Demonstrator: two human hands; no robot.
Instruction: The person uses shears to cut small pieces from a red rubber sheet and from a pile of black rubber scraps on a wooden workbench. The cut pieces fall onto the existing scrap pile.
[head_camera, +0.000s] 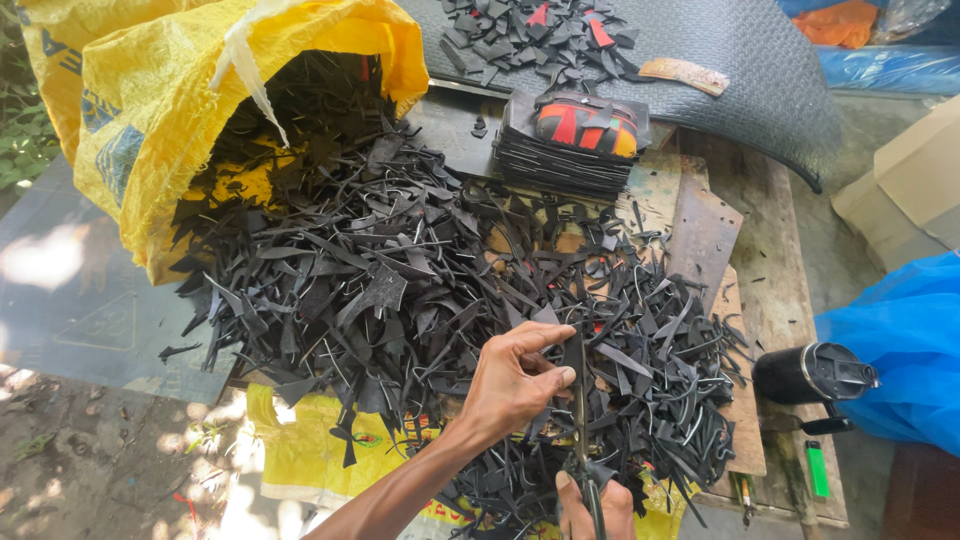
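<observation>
One wooden bench (775, 300), outdoors on dirt ground, buried under a heap of black rubber offcuts (400, 270) spilling from a yellow woven sack (150, 110). Black mat (740, 70) behind, blue plastic (900, 340) and a black flask (812, 372) to the right. Left hand (510, 385) pinches a thin dark strip (578, 370) upright over the heap (fingers closed on it). Right hand (592, 505) is clamped round scissors (583, 470) just below.

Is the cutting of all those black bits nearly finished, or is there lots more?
Some looks done: a neat stack of cut pieces sits at the back. Right now the left hand holds a black strip against scissors in the right hand. Lots seems left: a big pile of scraps spills from the yellow sack.
</observation>
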